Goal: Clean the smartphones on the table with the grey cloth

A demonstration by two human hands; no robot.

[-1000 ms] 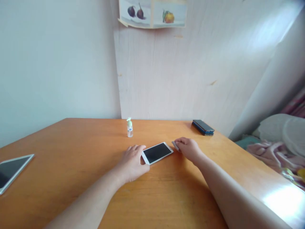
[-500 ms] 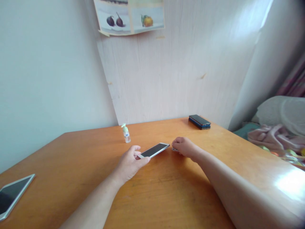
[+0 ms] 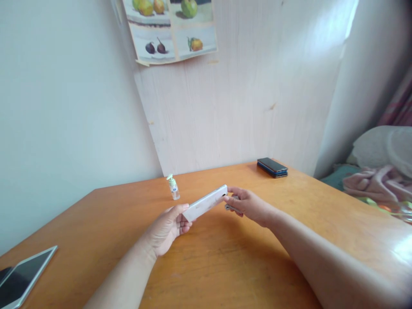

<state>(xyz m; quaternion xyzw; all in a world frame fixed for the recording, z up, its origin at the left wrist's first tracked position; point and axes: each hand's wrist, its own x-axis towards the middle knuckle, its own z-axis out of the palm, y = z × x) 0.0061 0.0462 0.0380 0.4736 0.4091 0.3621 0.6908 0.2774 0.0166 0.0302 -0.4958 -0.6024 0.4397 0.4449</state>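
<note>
My left hand (image 3: pixel 170 226) is closed on the near left end of a white smartphone (image 3: pixel 204 206), thumb on top and fingers beneath. The phone is tilted above the table with its pale back and camera lens showing; its screen is hidden. At the far right end of the phone, the thumb and forefinger of my right hand (image 3: pixel 246 202) touch its corner. A small grey-white folded piece, seemingly a cloth (image 3: pixel 231 207), is tucked in the fingers of that same hand. Most of it is covered by the fingers.
On the wooden table (image 3: pixel 206 274), a small pump bottle (image 3: pixel 174 189) stands behind my left hand. A stack of dark phones (image 3: pixel 272 167) lies at the back right. A white-framed tablet (image 3: pixel 27 274) rests at the left edge. Bedding (image 3: pixel 370 182) is beyond the right side.
The phone has been turned over from screen up to back up. My right hand has come against its far end, where before there was a gap. The view has tipped slightly upward.
</note>
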